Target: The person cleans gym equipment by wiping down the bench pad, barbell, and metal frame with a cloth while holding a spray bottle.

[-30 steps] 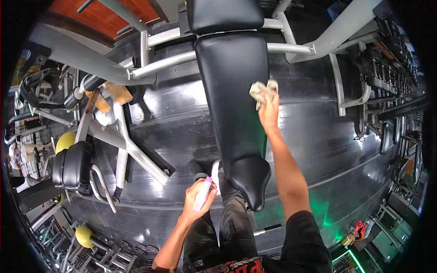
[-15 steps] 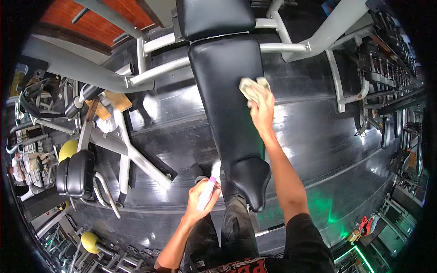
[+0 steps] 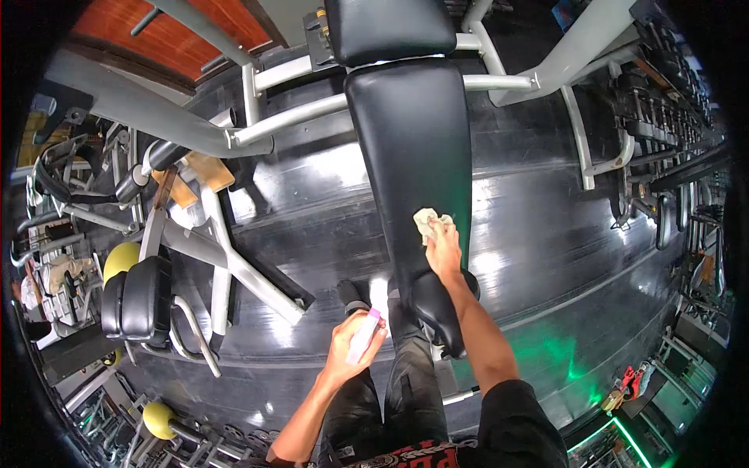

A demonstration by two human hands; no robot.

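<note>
A long black padded bench runs away from me, with a separate backrest pad at its far end and a narrow seat near my legs. My right hand is closed around a crumpled pale cloth, which rests on the lower part of the long pad. In my left hand, held low beside the bench over my legs, is a white bottle with a pink top. The fingers wrap around it, and part of the bottle is hidden by them.
Grey steel frame bars flank the bench. On the left stands a machine with a black pad and a yellow ball-like weight. Dumbbell racks line the right. Another person is at the far left.
My right hand has drawn the cloth down the pad toward me, from its upper right edge to the lower part. My left hand stays nearly in place with the bottle. The view has shifted slightly.
</note>
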